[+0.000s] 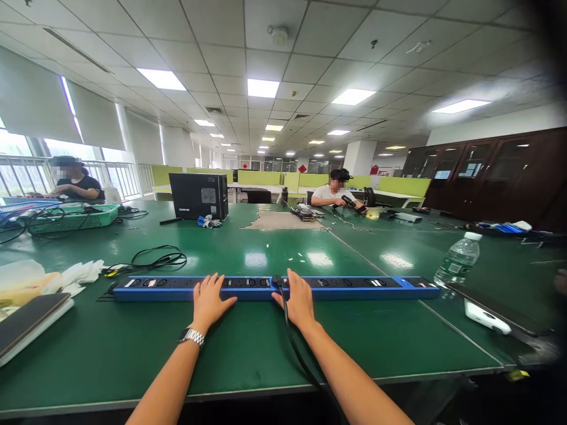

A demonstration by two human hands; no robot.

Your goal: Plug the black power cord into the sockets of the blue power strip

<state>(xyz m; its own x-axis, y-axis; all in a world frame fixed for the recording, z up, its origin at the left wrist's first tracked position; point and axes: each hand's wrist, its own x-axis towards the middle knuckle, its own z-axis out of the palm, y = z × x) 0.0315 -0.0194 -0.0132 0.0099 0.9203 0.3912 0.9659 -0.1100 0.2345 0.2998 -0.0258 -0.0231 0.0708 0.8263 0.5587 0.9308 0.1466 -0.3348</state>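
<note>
A long blue-and-black power strip (pixel 354 284) lies across the green table in front of me. My left hand (pixel 208 301) spans its left-middle part, fingers over the top to the far edge and thumb along the near side. Right of the strip's centre, my right hand (pixel 300 298) grips it in the same way, thumb on the near face. A black plug (pixel 277 280) sits in an outlet just left of my right fingers. Its black cord (pixel 292 342) runs down past my right wrist and over the table's front edge.
Coiled black cable (pixel 163 257) lies behind the strip's left end. A water bottle (pixel 458 260) and a white device (pixel 487 317) are at right; a dark flat case (pixel 33 321) is at left. Farther back stand a black computer tower (pixel 199 196) and a green basket (pixel 80 218). Two people sit beyond.
</note>
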